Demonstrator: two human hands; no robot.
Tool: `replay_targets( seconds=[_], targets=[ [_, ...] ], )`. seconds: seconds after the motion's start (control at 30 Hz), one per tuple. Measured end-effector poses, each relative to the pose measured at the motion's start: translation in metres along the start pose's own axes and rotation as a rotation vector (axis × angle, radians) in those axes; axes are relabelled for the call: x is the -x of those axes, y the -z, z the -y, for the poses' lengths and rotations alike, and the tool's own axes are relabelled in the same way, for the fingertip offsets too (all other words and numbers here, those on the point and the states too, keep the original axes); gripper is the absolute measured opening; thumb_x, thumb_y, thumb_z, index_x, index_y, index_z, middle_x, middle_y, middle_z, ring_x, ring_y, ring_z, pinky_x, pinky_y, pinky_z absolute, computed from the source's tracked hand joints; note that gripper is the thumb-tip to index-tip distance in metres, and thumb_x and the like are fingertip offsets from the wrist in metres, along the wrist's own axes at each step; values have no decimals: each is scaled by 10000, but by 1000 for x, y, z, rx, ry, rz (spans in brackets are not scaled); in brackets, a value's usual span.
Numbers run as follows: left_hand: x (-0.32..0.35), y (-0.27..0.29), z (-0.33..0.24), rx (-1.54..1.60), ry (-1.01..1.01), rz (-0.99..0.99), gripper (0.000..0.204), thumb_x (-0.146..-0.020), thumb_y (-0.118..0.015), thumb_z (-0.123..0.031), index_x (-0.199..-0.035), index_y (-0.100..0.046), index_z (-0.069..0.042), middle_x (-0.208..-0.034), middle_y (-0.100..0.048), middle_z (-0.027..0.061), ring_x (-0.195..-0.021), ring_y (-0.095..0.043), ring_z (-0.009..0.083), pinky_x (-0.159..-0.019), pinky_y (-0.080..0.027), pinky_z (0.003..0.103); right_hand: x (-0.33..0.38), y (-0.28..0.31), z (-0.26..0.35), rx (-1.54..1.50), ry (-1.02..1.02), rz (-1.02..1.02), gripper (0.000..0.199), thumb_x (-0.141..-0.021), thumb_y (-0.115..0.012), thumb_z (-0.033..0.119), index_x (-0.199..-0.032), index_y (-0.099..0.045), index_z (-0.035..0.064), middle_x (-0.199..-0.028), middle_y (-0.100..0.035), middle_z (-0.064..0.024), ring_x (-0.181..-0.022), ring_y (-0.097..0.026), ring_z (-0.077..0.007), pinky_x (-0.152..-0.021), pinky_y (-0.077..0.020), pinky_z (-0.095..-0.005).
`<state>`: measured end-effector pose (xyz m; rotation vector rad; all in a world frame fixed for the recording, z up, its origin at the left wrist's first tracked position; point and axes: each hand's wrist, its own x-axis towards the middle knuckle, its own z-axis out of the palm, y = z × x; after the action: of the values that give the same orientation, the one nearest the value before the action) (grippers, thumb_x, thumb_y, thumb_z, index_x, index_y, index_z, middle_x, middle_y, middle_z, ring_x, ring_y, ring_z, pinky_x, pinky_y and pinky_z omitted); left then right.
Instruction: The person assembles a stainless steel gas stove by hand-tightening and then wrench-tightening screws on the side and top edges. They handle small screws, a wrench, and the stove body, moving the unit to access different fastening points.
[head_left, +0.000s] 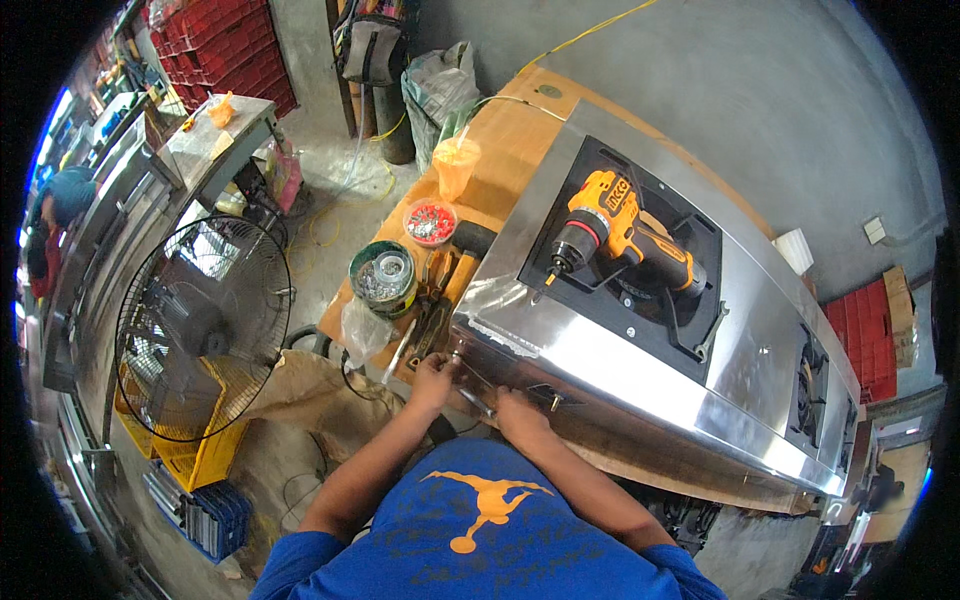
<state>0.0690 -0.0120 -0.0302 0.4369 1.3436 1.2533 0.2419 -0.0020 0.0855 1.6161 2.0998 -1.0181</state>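
Observation:
A long stainless steel gas stove [600, 350] lies before me, its front panel facing me. My left hand [433, 384] is closed at the panel's left end, its fingertips pinching a small metal fitting [457, 355]. My right hand [520, 412] is a little to the right, closed around a slim silver tool [478, 403] whose exact kind I cannot make out. A thin rod or tube [479, 375] runs between the hands. Right of them, a brass-coloured valve stem [556, 402] sticks out of the panel. A yellow-and-black cordless drill [622, 232] rests on the burner plate [550, 240].
On the wooden bench [490, 170] stand a bucket of small hardware [383, 278], a tub of red parts [431, 222] and an orange drink cup [456, 166]. Pliers [432, 325] and a mallet [474, 238] lie beside them. A wrench [712, 332] is on the stove. A fan [205, 325] stands left.

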Motion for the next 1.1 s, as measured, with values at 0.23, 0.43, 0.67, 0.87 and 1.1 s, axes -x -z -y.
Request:
replay_targets(
  seconds=[0.23,0.43,0.67,0.87,1.1],
  targets=[
    [12,-5,-9,-450,-156,-136,256,-973,-621,-212,-1053,-611,32,-876,-673,92,-778,-647,177,-681,-530,312,-11,-11,-10,-3,180,-87,287,-957,-459,158,-1149,-573,-23,-1095,-637,-287,-986,-642,-467,-874,-516,-533],
    [14,-3,-10,35,93,29,307,-1020,-544,-288,-1059,-581,14,-893,-643,79,-737,-651,179,-660,-544,322,32,5,8,10,291,-332,344,-942,-487,158,-1250,-570,29,-1080,-650,-263,-959,-651,-445,-833,-538,-503],
    [0,3,-5,463,250,212,251,-1025,-529,-287,-1028,-560,-38,-847,-599,57,-742,-586,182,-668,-513,333,19,33,35,42,463,-438,353,-939,-468,138,-1251,-563,1,-1082,-641,-277,-940,-649,-442,-810,-547,-487],
    [1,4,-6,482,276,194,243,-1007,-565,-297,-1012,-553,-54,-852,-596,54,-737,-590,177,-642,-517,338,21,37,29,113,427,-327,323,-943,-452,133,-1205,-556,-24,-1049,-638,-306,-945,-656,-446,-804,-546,-506],
    [-2,3,-4,154,164,71,255,-993,-596,-283,-1030,-535,-38,-858,-596,60,-728,-624,173,-640,-557,331,8,6,7,184,206,-79,306,-963,-403,121,-1154,-564,-56,-1011,-653,-320,-934,-667,-458,-813,-544,-524]
  ],
)
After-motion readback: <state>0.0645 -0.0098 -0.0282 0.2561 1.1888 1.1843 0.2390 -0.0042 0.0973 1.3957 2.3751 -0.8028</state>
